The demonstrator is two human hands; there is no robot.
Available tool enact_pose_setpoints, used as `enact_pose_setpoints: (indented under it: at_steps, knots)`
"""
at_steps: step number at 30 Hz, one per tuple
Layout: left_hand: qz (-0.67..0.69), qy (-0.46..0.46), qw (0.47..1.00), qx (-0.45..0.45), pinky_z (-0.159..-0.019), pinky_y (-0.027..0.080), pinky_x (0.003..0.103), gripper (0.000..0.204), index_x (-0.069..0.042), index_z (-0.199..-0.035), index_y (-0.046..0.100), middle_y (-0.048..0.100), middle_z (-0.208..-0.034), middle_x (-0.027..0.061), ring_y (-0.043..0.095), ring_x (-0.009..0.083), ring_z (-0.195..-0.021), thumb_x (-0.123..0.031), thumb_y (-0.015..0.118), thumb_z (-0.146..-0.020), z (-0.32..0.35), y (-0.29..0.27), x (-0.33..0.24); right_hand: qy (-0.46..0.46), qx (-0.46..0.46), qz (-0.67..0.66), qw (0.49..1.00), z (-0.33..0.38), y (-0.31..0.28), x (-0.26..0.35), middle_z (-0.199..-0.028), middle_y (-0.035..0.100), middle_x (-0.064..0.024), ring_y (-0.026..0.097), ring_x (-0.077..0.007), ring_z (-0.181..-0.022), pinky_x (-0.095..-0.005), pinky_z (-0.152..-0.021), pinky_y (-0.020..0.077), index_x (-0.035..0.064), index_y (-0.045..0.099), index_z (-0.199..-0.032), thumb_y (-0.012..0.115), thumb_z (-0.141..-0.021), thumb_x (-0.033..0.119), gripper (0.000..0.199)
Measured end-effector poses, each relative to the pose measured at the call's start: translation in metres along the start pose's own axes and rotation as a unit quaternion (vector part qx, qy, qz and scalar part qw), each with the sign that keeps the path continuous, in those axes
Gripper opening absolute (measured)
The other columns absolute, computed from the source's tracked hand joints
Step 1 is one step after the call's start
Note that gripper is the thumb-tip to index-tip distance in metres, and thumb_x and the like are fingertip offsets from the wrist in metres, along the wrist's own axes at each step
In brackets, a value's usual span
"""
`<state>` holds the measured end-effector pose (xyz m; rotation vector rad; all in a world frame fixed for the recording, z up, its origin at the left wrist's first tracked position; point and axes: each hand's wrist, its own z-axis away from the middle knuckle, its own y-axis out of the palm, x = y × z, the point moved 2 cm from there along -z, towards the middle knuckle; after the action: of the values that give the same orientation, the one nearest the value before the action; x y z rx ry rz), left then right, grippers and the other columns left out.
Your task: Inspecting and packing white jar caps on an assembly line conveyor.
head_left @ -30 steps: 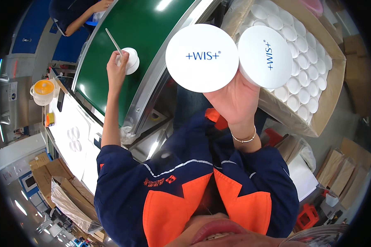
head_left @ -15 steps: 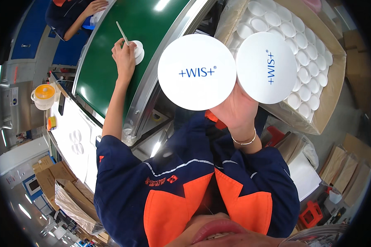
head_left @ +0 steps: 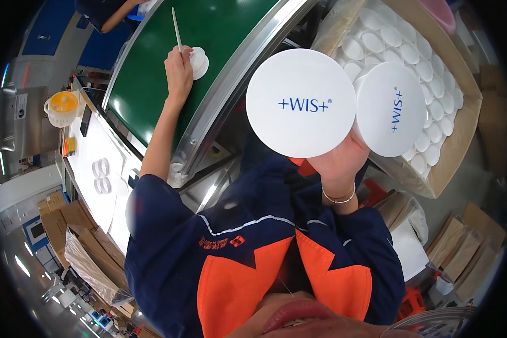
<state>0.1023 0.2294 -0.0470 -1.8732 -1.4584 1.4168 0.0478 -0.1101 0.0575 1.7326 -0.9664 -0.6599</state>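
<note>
Green conveyor belt with a steel edge rail curves across the upper view, bent by the fisheye lens. Much of the right hand is hidden behind the two round white lids it grips up close to the camera; only the heel of the hand and a thin wrist bracelet show, so how its fingers wrap cannot be made out. Blue lettering marks both lids, and the second lid sits edge to edge with the first. Beside and partly behind them, a brown cardboard box holds tight rows of white lids, its far corner cut off. Out on the belt, the left hand has its fingers closed around a thin white stick, touching a small white jar. Another person's arm is cut off at the top edge.
</note>
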Motion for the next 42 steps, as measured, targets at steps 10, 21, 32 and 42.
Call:
enact_pose_setpoints:
  at_steps: [10,21,32,42]
  knots:
    - [-0.088,0.035,0.979,0.181,-0.077,0.048,0.043,0.051,-0.001,-0.098,0.048,0.059,-0.091,0.0179,0.059,0.0349,-0.092,-0.034,0.075,-0.072,0.01,-0.048,-0.02,0.018,0.062,-0.07,0.995,0.007,-0.004,0.0,-0.151,0.027,-0.0116,0.025,-0.0292,-0.14,-0.0532,-0.113,0.0192,0.0042,0.023,-0.146,0.038,-0.093,0.056,0.076]
    - [-0.192,0.103,0.95,0.226,-0.065,0.052,0.045,0.037,-0.003,-0.097,0.041,0.064,-0.09,0.0179,0.062,0.0388,-0.072,-0.02,0.064,-0.074,0.006,-0.042,-0.026,0.033,-0.012,-0.061,0.998,0.015,-0.015,0.008,-0.15,0.031,-0.0106,0.026,-0.032,-0.139,-0.0526,-0.114,0.0139,0.0097,0.037,-0.142,0.043,-0.091,0.05,0.066]
    - [-0.119,0.153,0.978,0.071,-0.048,0.049,0.037,0.018,-0.013,-0.088,0.053,0.06,-0.063,0.0041,0.063,0.0254,-0.058,-0.029,0.06,-0.085,0.006,-0.043,-0.002,0.045,0.039,0.078,0.995,0.012,-0.017,0.017,-0.145,0.039,-0.0147,0.034,-0.0307,-0.135,-0.0472,-0.114,0.0233,-0.0017,0.038,-0.138,0.048,-0.094,0.026,0.053]
    - [-0.043,-0.037,0.986,-0.159,-0.061,0.051,0.039,0.029,-0.005,-0.09,0.054,0.065,-0.083,0.0139,0.065,0.0329,-0.072,-0.032,0.065,-0.086,0.034,-0.097,0.029,0.086,-0.006,0.011,0.996,-0.009,-0.025,0.01,-0.144,0.041,-0.0141,0.036,-0.0303,-0.133,-0.0463,-0.111,0.028,-0.0007,0.04,-0.137,0.049,-0.095,0.025,0.05]
